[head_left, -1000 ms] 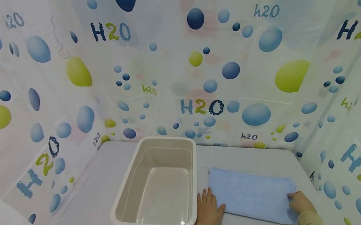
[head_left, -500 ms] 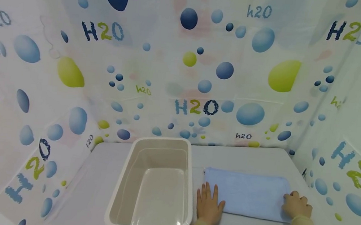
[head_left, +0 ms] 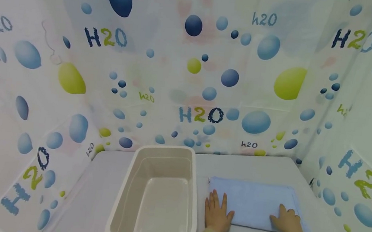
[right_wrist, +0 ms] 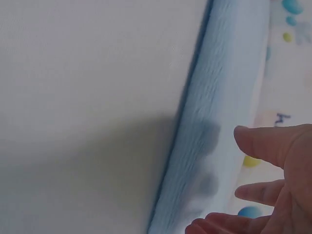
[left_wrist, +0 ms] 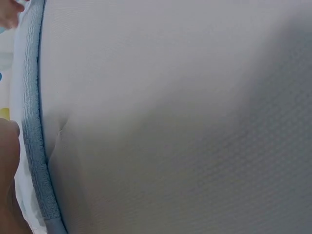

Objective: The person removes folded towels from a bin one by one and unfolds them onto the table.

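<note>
Blue towel [head_left: 248, 202] lies beneath the left hand [head_left: 218, 215], fingers straight, and the right hand [head_left: 287, 222] (empty, thumb apart).

Left fingers [head_left: 216, 201] are straight, right fingers [head_left: 282, 209] loosely bent.

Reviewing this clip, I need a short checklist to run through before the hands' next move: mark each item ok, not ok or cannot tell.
1. Blue towel lying flat on the table: ok.
2. Beige basin standing apart from the towel: ok, a gap shows between them in the head view.
3. Left hand at the towel's left end, fingers straight: ok.
4. Left fingers pressing on the cloth: cannot tell; the contact is not clear in either view.
5. Right hand gripping the towel: not ok; its thumb is off the cloth in the right wrist view, and it holds nothing.
6. Towel's underside smooth: cannot tell, hidden.
</note>
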Motion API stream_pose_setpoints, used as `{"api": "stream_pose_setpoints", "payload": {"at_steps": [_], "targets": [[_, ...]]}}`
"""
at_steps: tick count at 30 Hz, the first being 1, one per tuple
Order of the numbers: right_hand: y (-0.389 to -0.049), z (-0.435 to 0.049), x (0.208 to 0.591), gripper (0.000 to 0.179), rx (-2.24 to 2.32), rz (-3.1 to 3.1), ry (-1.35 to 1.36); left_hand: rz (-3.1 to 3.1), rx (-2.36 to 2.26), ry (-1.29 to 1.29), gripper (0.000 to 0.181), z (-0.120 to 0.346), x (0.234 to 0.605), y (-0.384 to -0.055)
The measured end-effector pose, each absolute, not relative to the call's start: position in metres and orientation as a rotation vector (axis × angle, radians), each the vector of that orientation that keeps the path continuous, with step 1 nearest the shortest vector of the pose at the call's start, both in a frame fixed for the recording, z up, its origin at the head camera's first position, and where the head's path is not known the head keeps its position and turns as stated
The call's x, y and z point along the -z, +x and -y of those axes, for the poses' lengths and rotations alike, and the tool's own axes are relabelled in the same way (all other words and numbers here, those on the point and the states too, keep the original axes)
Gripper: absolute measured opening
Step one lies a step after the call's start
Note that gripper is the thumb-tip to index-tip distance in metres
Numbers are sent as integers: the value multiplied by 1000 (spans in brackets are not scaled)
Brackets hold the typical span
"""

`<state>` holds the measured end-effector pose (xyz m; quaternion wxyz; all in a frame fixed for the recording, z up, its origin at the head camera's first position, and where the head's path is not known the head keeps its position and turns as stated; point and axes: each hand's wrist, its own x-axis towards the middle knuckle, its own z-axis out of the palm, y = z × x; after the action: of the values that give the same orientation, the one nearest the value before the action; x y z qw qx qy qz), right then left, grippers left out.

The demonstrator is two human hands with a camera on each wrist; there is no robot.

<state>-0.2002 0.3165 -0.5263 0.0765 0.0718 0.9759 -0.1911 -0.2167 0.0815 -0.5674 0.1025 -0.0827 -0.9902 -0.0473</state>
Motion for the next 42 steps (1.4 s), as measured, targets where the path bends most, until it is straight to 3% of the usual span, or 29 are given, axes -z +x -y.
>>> {"api": "stream_pose_setpoints", "payload": {"at_steps": [12,20,29,42], "targets": [[-208,-261,528,101,657,-2839,247,2907,96,-429,59,-74,582,-218],[-208,-251,532,91,719,-2779,349,2950,10,-466,60,-73,568,-216],[-210,-249,542,91,680,-2807,367,2990,-39,-368,62,-81,573,-210],[-222,-260,532,91,567,-2838,152,2967,-283,-214,64,-103,562,-186]]}}
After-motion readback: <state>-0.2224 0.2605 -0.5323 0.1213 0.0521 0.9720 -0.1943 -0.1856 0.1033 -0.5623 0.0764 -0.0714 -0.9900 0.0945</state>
